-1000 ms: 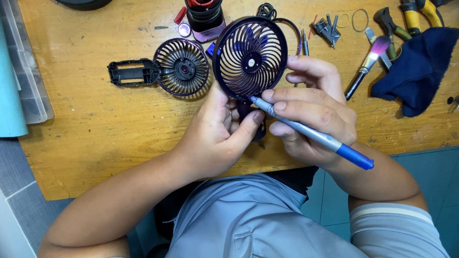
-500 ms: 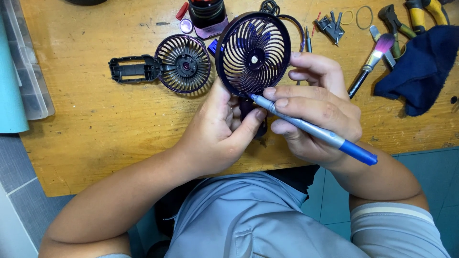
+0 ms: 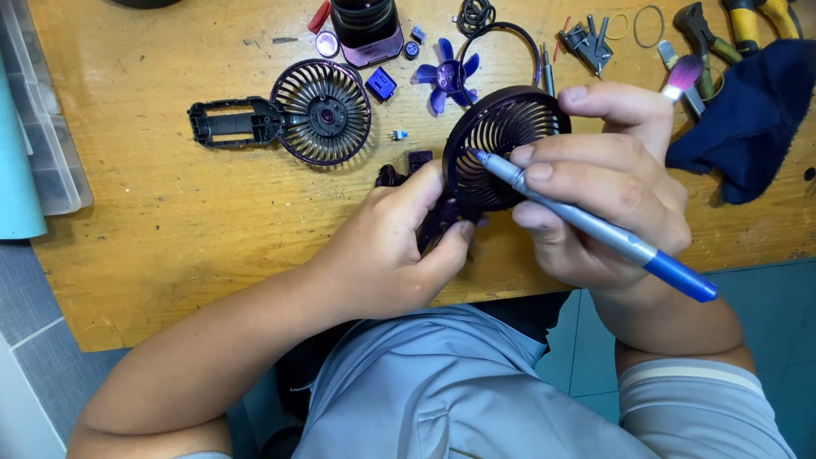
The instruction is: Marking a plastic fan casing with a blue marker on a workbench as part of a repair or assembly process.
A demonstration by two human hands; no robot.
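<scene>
Fan grille [image 3: 497, 144] held between both hands

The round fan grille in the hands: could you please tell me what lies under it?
Under the fan grille, the wooden table shows around it, with small dark parts at its left edge. Anything directly beneath is covered by the grille and both hands.

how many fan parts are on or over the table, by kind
fan grilles: 2 – one gripped by the left hand and right hand, one with its handle frame lying flat
loose blade wheels: 1
dark cylinder body: 1
small blue blocks: 1
total: 5
</scene>
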